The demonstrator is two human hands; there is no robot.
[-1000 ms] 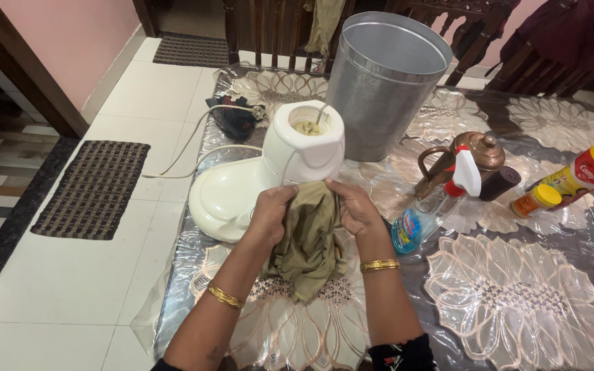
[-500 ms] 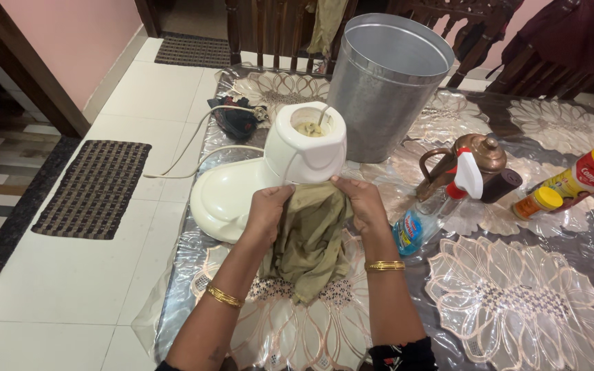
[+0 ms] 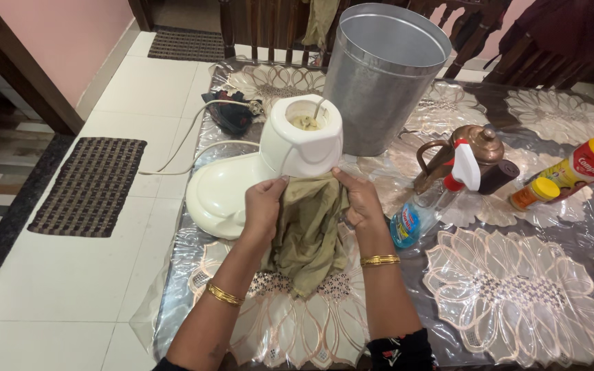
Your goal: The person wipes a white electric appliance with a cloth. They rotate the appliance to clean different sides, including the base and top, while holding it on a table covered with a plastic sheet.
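Note:
A white mixer-grinder base (image 3: 269,161) lies tipped on the table, its open socket end facing up and away from me. Both hands grip an olive-green cloth (image 3: 307,230) stretched between them just below that end. My left hand (image 3: 264,206) pinches the cloth's left edge against the white body. My right hand (image 3: 360,198) holds the cloth's right edge, beside the appliance. The rest of the cloth hangs down onto the table between my forearms.
A tall galvanised metal bin (image 3: 383,75) stands right behind the appliance. A white power cord (image 3: 194,148) trails off the table's left edge. To the right lie a blue spray bottle (image 3: 424,209), a copper jug (image 3: 458,154), a small orange-lidded jar (image 3: 534,194) and a red-and-yellow container (image 3: 589,165). Wooden chairs line the far side.
Both hands have slid the cloth slightly up toward the appliance's upper end and spread it wider. The view has shifted a little; nothing else moved.

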